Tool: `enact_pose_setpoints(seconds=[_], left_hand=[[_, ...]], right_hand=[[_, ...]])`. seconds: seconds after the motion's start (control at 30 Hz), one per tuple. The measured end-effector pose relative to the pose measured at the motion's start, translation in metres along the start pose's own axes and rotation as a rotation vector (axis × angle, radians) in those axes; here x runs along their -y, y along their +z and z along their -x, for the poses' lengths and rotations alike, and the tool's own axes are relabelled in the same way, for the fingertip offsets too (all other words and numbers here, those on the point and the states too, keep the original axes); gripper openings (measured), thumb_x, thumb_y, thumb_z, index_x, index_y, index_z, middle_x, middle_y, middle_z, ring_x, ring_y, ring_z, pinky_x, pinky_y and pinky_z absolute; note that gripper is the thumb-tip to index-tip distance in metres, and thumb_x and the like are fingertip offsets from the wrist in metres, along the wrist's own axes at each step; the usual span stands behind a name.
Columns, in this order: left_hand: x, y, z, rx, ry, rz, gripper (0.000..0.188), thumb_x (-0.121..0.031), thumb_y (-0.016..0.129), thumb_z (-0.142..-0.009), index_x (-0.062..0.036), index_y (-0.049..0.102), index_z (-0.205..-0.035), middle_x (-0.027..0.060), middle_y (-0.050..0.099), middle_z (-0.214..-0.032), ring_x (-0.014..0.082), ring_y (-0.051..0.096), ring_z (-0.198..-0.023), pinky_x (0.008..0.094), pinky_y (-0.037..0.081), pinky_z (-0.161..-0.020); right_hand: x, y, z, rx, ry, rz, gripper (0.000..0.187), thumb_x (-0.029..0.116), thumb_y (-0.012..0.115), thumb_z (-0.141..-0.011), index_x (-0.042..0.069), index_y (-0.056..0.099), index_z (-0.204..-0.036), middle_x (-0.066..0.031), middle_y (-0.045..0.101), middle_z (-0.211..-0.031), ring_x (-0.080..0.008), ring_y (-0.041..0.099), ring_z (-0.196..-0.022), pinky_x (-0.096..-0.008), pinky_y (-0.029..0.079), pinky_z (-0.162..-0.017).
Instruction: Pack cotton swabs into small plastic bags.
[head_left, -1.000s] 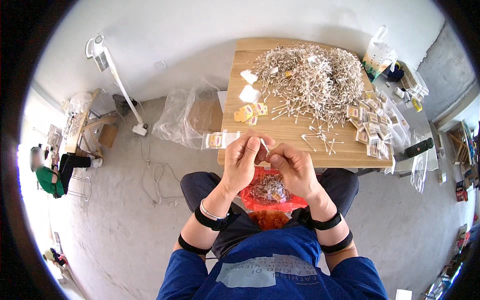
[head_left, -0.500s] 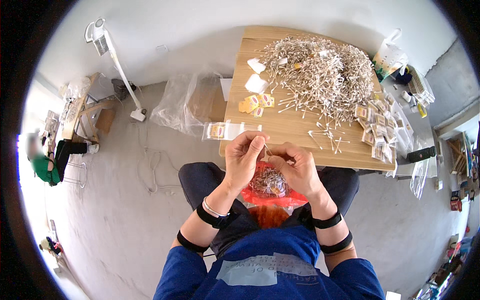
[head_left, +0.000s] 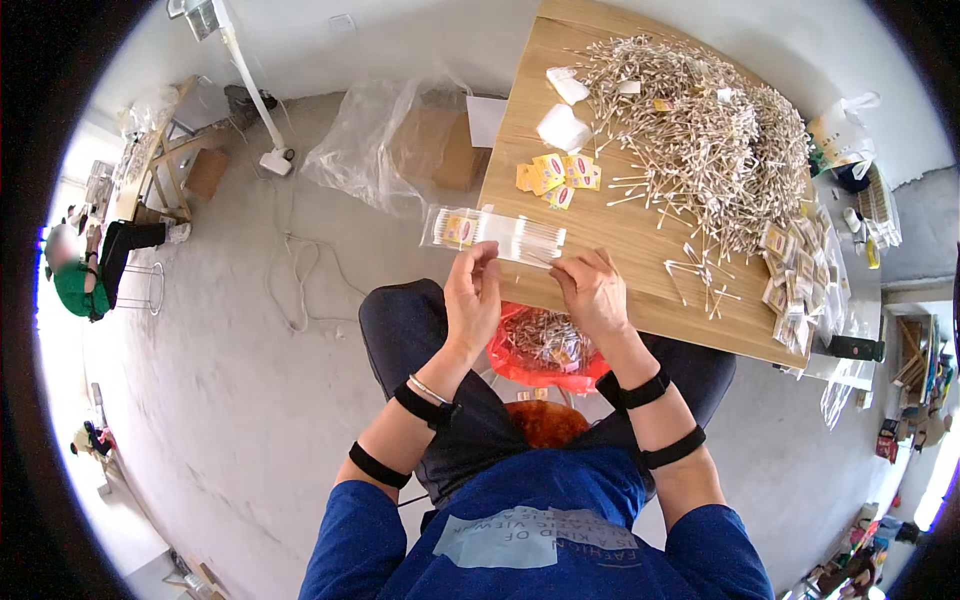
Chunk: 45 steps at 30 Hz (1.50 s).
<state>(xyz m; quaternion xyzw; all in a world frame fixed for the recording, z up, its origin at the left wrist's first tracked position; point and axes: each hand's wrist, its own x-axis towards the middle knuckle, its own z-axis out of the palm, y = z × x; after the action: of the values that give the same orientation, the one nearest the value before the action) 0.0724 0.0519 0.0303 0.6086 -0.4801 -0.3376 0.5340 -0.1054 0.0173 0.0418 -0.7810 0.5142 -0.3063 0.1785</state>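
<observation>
A clear plastic packet (head_left: 440, 226) lies at the table's near left edge, with a yellow-and-white card and a row of cotton swabs (head_left: 532, 241) on it. My left hand (head_left: 472, 298) is at the packet's near edge, fingers extended and the thumb apart from them. Just right of it, my right hand (head_left: 594, 296) pinches a cotton swab beside the row; its fingertips partly cover the swab. Yellow cards (head_left: 562, 174) lie beyond the packet. A large heap of loose cotton swabs (head_left: 700, 130) covers the far part of the table. Below my hands hangs a red bag (head_left: 545, 345) holding more swabs.
Filled small packs (head_left: 795, 265) pile at the table's right edge. White square pieces (head_left: 563, 128) lie near the cards. Clear plastic sheeting (head_left: 365, 150) and a cable (head_left: 300, 265) lie on the floor to the left. A person in green (head_left: 80, 280) sits at another table, far left.
My hands have moved up from above the red bag to the packet and drawn apart. The right hand brought a swab to the row. The view has shifted, so the table appears farther right.
</observation>
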Motion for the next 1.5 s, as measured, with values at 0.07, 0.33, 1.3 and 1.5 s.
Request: enact_pose_setpoints(seconds=[0.07,0.33,1.3,1.5], left_hand=[[0.000,0.003,-0.017,0.009,0.041,0.019,0.024,-0.011,0.053,-0.096,-0.0012,0.055,-0.118,0.0095,0.061,-0.108,0.0166,0.059,-0.101,0.0273,0.046,-0.085],[0.024,0.026,-0.055,0.039,0.057,0.137,0.032,-0.019,0.041,-0.102,-0.0021,0.049,-0.129,0.0109,0.055,-0.121,0.0196,0.052,-0.113,0.0320,0.039,-0.099],[0.035,0.040,-0.055,0.171,0.025,0.344,0.060,-0.042,0.029,-0.103,0.0065,0.041,-0.136,0.0181,0.043,-0.141,0.0265,0.037,-0.134,0.0352,0.027,-0.111],[0.034,0.039,-0.058,0.216,-0.001,0.379,0.061,-0.044,0.029,-0.103,0.0063,0.042,-0.136,0.0182,0.042,-0.142,0.0267,0.037,-0.134,0.0354,0.025,-0.113]], right_hand=[[-0.007,0.010,-0.016,-0.026,-0.062,0.092,0.010,0.017,0.069,-0.078,0.012,0.070,-0.086,-0.0061,0.060,-0.080,-0.0285,0.056,-0.083,-0.0388,0.049,-0.075],[-0.019,0.038,-0.035,-0.043,-0.104,0.203,0.014,0.014,0.074,-0.071,0.014,0.071,-0.085,-0.0011,0.057,-0.080,-0.0245,0.054,-0.081,-0.0378,0.048,-0.071],[-0.002,0.069,-0.029,-0.262,0.242,-0.493,0.037,0.000,0.039,-0.094,-0.008,0.043,-0.130,-0.0273,0.043,-0.137,-0.0404,0.038,-0.132,-0.0427,0.029,-0.111],[-0.002,0.067,-0.028,-0.225,0.239,-0.521,0.035,0.003,0.037,-0.096,-0.008,0.045,-0.129,-0.0269,0.044,-0.137,-0.0388,0.038,-0.133,-0.0416,0.028,-0.111]])
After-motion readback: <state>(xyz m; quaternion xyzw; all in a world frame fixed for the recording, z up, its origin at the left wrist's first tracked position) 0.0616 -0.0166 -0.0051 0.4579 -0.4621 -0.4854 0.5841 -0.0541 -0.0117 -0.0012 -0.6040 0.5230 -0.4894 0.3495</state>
